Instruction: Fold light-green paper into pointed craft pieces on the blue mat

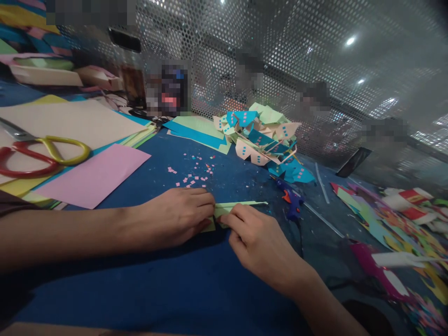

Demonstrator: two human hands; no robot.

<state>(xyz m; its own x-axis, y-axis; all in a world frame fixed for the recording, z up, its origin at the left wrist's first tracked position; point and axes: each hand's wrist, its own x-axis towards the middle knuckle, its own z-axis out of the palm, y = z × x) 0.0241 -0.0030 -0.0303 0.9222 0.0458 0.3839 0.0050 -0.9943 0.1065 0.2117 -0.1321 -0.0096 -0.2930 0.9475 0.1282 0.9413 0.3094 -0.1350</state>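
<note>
A light green piece of paper (241,204), folded into a narrow strip, lies on the blue table between my two hands. My left hand (182,212) presses on its left part with the fingers bent and close together. My right hand (257,235) pinches the paper's near edge, a small way to the right. Both hands hide much of the paper, so its full shape does not show. Beyond my left hand, tiny pink paper squares (196,177) are scattered on the table.
Scissors (52,149) with red and yellow handles rest on stacked paper at left, beside a pink sheet (96,175). Folded paper boats (259,140) are heaped at the back. A blue glue gun (294,205) and a magenta glue gun (376,268) lie at right.
</note>
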